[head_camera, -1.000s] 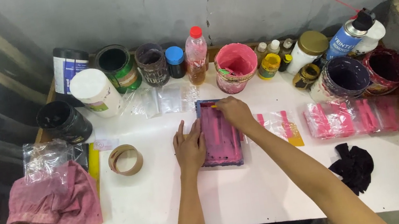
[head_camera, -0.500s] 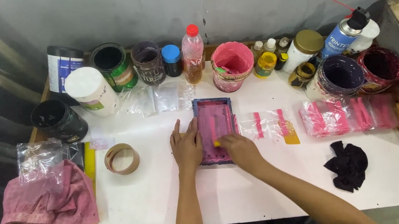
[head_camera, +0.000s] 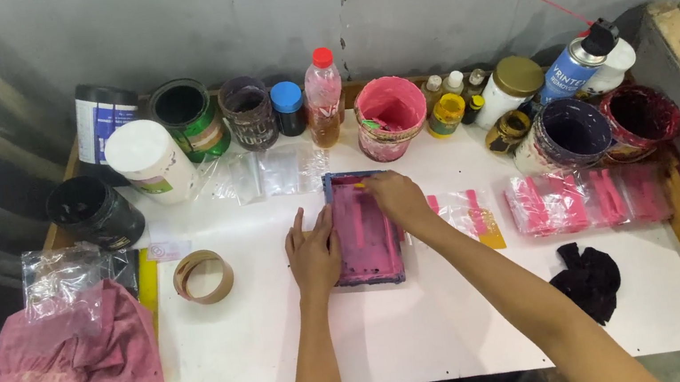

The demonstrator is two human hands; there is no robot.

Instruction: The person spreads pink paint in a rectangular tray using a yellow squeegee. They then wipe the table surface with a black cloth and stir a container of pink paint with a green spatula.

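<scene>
A small blue-framed printing screen [head_camera: 365,241], smeared with pink ink, lies flat on the white table [head_camera: 433,330]. My left hand [head_camera: 314,256] rests flat at its left edge, fingers spread, pressing the frame down. My right hand [head_camera: 395,196] is at the far end of the screen, fingers curled over a small scraper whose yellow tip [head_camera: 360,185] just shows. A clear plastic bag with pink and yellow marks [head_camera: 464,210] sticks out from under the frame on the right.
Along the back stand paint tins, jars, a pink tub [head_camera: 390,116], a red-capped bottle [head_camera: 324,99] and a spray can [head_camera: 575,68]. Pink-printed bags [head_camera: 593,198] and a black rag [head_camera: 591,275] lie right. A tape roll [head_camera: 203,277] and pink cloth [head_camera: 81,351] lie left.
My right hand went from the far end of the screen down to its near end, and is now back at the far end. The left hand stayed on the frame's left edge.
</scene>
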